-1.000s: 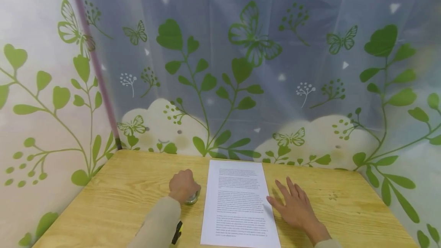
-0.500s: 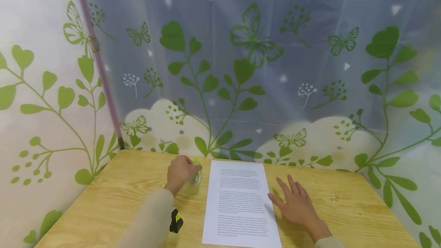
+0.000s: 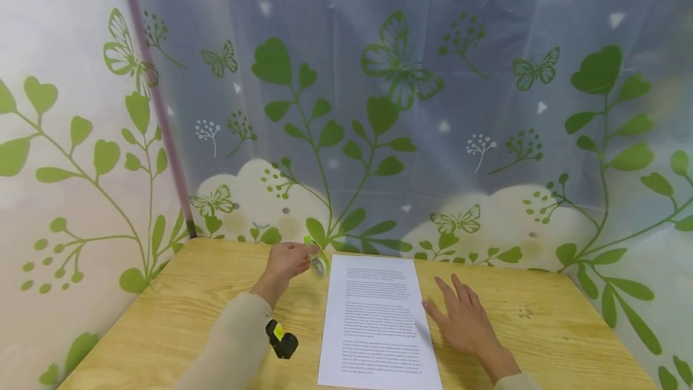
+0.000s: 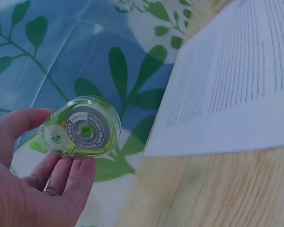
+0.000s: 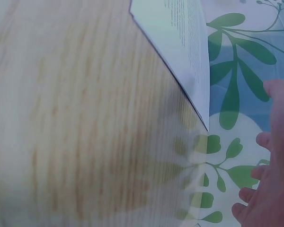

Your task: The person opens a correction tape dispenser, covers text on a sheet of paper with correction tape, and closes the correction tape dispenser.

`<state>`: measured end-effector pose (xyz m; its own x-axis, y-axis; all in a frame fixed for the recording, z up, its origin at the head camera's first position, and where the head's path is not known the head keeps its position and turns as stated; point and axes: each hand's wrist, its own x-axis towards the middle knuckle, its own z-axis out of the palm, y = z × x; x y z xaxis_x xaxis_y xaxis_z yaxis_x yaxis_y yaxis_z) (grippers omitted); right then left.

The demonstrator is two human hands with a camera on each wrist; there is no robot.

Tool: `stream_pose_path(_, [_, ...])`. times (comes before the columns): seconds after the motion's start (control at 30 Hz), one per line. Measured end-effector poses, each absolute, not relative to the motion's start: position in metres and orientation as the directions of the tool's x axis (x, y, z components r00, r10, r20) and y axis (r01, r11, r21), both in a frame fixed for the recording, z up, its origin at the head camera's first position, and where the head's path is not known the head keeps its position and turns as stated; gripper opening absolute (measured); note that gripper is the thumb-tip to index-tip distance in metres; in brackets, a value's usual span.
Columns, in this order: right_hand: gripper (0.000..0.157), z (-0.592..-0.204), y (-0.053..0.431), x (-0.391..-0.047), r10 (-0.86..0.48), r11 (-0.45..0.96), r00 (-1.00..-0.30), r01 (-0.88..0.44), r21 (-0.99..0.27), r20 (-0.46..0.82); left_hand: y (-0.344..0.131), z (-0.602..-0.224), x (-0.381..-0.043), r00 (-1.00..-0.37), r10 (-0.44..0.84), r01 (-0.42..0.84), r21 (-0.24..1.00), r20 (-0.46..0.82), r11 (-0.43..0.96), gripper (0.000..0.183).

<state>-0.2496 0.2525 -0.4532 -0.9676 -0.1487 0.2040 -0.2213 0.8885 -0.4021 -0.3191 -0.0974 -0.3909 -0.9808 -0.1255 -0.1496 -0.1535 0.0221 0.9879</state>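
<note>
Hanging along the far edge and both sides of the table, one printed curtain (image 3: 346, 137), blue-grey behind and pale at the left, patterned with green leaves, butterflies and white clouds.

Table (image 3: 557, 330), one, pale yellow wood grain.

Sheet of paper (image 3: 379, 318), one, white, printed in paragraphs; lies near the middle of the table, its top close to the far edge.

Sleeves, two, pale: left sleeve (image 3: 230, 336) reaching in over the table's near left part, right sleeve (image 3: 515, 383) at the near edge.

Right hand (image 3: 467, 322), to the right of the sheet, fingers extended and spread wide, thumb tip just beside the sheet's right edge; contact with the table cannot be told.

Left hand (image 3: 285, 262), near the table's far edge, left of the sheet, pinching a correction tape between thumb and fingers.

Correction tape (image 4: 87, 127), one, clear casing, green parts, grey lettered disc; upright in the left hand, just beside the sheet's far left corner.

Small object (image 3: 283, 342), black and yellow, beside the left sleeve; whether attached cannot be told.
</note>
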Motion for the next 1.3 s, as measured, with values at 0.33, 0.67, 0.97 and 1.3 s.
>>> stream_pose_path(0.33, [0.070, -0.452, 0.249, -0.250, -0.106, 0.861, -0.977, -0.184, -0.475, 0.187, -0.087, -0.397, -0.312, -0.948, -0.060, -0.260, 0.871, -0.312, -0.417, 0.037])
stream_pose_path(0.67, [0.077, -0.452, 0.239, -0.252, -0.070, 0.800, -0.984, -0.153, -0.580, 0.162, -0.063, -0.411, -0.300, -0.937, 0.030, -0.301, 0.761, -0.348, -0.574, 0.023])
stream_pose_path(0.97, [0.074, -0.454, 0.224, -0.252, -0.051, 0.712, -0.986, -0.146, -0.686, 0.157, -0.042, -0.422, -0.288, -0.921, 0.092, -0.347, 0.687, -0.380, -0.638, 0.039])
stream_pose_path(1.3, [0.064, -0.453, 0.205, -0.250, -0.051, 0.590, -0.973, -0.211, -0.779, 0.225, -0.020, -0.432, -0.281, -0.912, 0.118, -0.375, 0.678, -0.394, -0.633, 0.042])
